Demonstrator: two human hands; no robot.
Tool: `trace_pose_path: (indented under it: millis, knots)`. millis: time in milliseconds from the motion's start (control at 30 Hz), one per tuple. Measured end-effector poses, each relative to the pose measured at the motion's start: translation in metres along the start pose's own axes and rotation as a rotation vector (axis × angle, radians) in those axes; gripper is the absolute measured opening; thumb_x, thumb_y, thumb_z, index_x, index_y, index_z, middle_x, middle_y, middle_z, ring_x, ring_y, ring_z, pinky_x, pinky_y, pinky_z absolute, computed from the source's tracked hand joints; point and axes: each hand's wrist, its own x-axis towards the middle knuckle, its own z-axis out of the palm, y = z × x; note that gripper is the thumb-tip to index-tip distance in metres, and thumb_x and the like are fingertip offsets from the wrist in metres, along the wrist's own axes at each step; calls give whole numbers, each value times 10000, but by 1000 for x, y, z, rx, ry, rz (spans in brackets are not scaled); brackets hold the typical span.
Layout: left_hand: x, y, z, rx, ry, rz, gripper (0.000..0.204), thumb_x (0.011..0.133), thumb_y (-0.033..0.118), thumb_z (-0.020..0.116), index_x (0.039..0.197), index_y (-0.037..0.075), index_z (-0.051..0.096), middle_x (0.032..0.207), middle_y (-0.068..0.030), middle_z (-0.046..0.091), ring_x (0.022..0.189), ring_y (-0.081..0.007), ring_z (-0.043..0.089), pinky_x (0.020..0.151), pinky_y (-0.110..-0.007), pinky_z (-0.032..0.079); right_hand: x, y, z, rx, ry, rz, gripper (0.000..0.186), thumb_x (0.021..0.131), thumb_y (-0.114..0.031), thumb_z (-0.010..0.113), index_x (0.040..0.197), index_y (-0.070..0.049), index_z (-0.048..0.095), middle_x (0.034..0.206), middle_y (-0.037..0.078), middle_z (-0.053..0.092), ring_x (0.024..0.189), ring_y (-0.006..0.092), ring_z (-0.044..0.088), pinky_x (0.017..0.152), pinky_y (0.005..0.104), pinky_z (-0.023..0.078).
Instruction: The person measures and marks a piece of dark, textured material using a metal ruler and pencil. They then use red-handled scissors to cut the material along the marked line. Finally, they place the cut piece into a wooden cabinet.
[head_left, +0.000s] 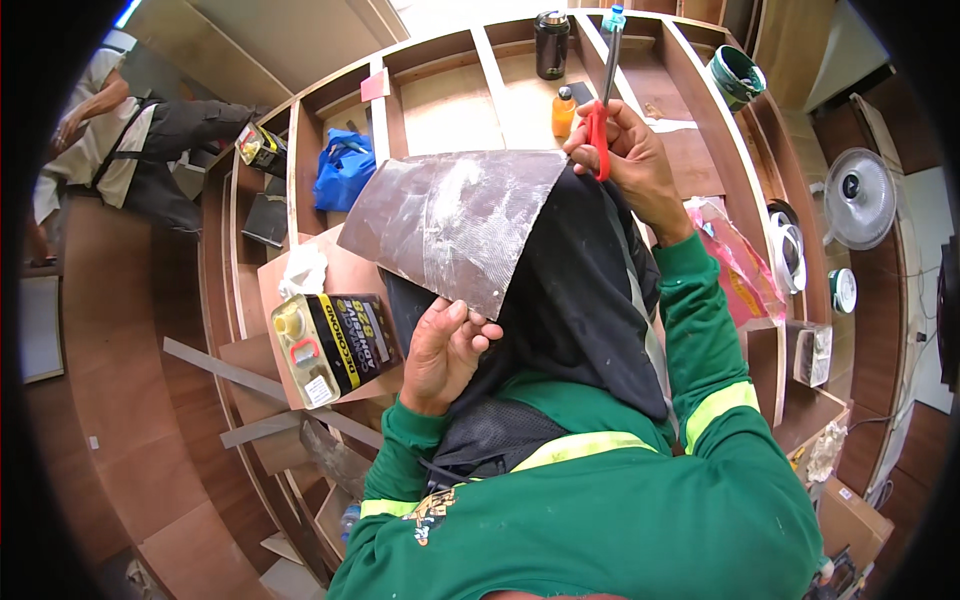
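A brown sheet [440,215], whitish and scuffed on its face, spans the space over my dark-trousered legs. My left hand [440,355] pinches its near corner between thumb and fingers. My right hand [632,160] is closed on red-handled scissors [600,140], blades pointing up and away from me; the sheet's far right corner reaches to these fingers, and whether they also grip it I cannot tell. Left of my left hand a metal can with a yellow-and-black label [325,350] lies on a board [275,275], beside a crumpled white cloth [302,268].
A wooden frame [480,60] surrounds me, holding a blue bag [345,170], black flask [550,45], orange bottle [563,113] and green bucket [735,78]. A fan [858,200] and pink sheet [735,260] are right. Another person [120,150] sits at the upper left. Long strips [230,370] lie lower left.
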Motion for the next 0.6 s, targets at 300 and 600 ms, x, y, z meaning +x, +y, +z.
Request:
trace_pose_path:
  millis: [300, 600]
  knots:
    - [13, -21, 43, 223, 46, -110, 267, 1054, 202, 589, 1208, -16, 573, 1119, -132, 668, 1039, -279, 717, 866, -327, 593, -14, -10, 8, -134, 451, 86, 432, 1015, -111, 636, 1377, 18, 438, 1109, 180, 715, 907, 204, 724, 752, 297, 603]
    - [27, -29, 22, 523, -485, -500, 467, 1042, 298, 625, 1367, -31, 559, 1152, -106, 687, 1003, -180, 714, 878, -296, 583, -45, -15, 12, -184, 467, 296, 494, 922, -95, 771, 1314, -13, 481, 1039, 109, 699, 798, 139, 675, 656, 240, 560]
